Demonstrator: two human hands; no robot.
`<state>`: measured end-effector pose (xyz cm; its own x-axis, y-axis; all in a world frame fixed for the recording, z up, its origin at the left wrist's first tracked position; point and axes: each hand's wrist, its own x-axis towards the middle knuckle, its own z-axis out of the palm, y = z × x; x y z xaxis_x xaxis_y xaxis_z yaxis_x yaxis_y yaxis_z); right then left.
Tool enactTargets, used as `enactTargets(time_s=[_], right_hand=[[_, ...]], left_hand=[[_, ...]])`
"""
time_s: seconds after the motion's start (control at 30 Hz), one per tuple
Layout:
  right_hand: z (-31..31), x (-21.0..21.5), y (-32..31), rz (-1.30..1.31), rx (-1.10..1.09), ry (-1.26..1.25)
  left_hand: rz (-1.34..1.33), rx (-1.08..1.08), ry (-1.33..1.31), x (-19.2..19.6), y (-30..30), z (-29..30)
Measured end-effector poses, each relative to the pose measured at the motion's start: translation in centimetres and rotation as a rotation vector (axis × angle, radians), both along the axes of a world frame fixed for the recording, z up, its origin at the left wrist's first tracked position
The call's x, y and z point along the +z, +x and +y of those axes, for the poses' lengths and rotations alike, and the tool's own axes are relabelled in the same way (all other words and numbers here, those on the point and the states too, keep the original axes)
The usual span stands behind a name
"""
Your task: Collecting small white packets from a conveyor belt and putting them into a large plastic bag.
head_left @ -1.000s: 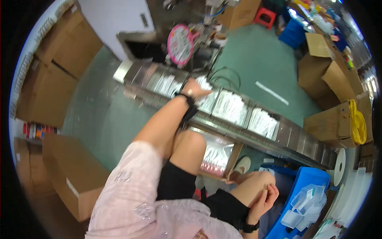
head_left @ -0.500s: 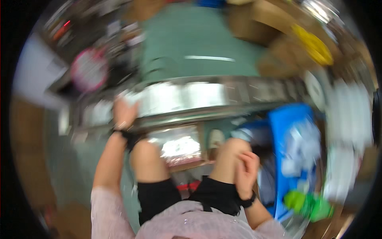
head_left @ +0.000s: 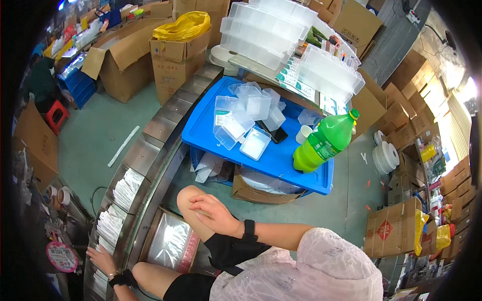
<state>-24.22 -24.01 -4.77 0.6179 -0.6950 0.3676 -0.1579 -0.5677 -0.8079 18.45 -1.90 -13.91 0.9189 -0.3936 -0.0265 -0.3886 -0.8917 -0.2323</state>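
My left hand [head_left: 102, 261] rests at the edge of a metal compartment conveyor [head_left: 165, 118], fingers stretched out. Beside its fingers, stacks of flat white packets [head_left: 109, 226] fill several compartments. It grips none of them that I can see. On my bent knee lies my right hand [head_left: 215, 213], loosely spread and holding nothing. Between the conveyor and my legs stands an open carton [head_left: 170, 241] lined with shiny clear plastic. The blue lid-like tray [head_left: 201, 131] beyond my right hand carries small clear plastic boxes [head_left: 236, 125], a black phone [head_left: 276, 133], a white cup [head_left: 303, 134] and a green drink bottle [head_left: 326, 142].
Large translucent bins [head_left: 268, 32] are stacked behind the blue tray. A carton with a yellow bag [head_left: 182, 26] stands past the conveyor, near a red stool [head_left: 57, 116]. White reels [head_left: 385, 156] lie on the floor at right, by a carton [head_left: 391, 228]. A pink-rimmed round sign [head_left: 62, 256] is at lower left.
My view has swung to the right, bringing the blue tray and bins to the middle. My left hand stays by the packets and my right hand on my knee.
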Motion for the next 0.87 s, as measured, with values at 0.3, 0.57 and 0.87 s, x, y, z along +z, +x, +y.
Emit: enactTargets(time_s=[0.3,0.57,0.87], right_hand=[[-0.4,1.9,-1.8,0.089,0.177,-0.251],[-1.7,-3.4,5.0,0.448,0.278,-0.524],[-4.0,-3.7,12.0,0.304,0.464,-0.068]], left_hand=[[0.632,-0.666,-0.113,7.4,-12.4,12.3],[0.438,-0.995,-0.227,7.1,-18.0,15.6],[0.663,-0.772,-0.399,10.7,-13.2,17.8]])
